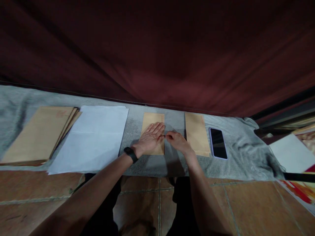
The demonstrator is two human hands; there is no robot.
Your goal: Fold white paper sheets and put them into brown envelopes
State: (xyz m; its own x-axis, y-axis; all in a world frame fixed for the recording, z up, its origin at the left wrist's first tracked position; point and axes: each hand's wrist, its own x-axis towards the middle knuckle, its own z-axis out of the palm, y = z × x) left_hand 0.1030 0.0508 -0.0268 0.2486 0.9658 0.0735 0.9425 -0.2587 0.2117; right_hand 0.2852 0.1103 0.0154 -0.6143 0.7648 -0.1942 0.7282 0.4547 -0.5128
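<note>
A brown envelope [154, 117] lies lengthwise on the grey cloth in front of me. My left hand [153, 135] rests flat on it, fingers stretched out and the palm down; a black band is on that wrist. Close by the envelope's right edge, my right hand [176, 139] is closed with its fingers curled together near my left thumb. Whatever is between those fingertips, if anything, is too small to make out. To the right of this hand lies a stack of brown envelopes [197, 134], the lower end of another one sticking out beneath.
White paper sheets [98, 141] and large brown envelopes [39, 134] lie at left on the grey cloth [246, 154]. A phone [218, 143] is at right. Behind hangs a dark red curtain [157, 72]; printed papers and a white sheet [292, 152] sit at far right.
</note>
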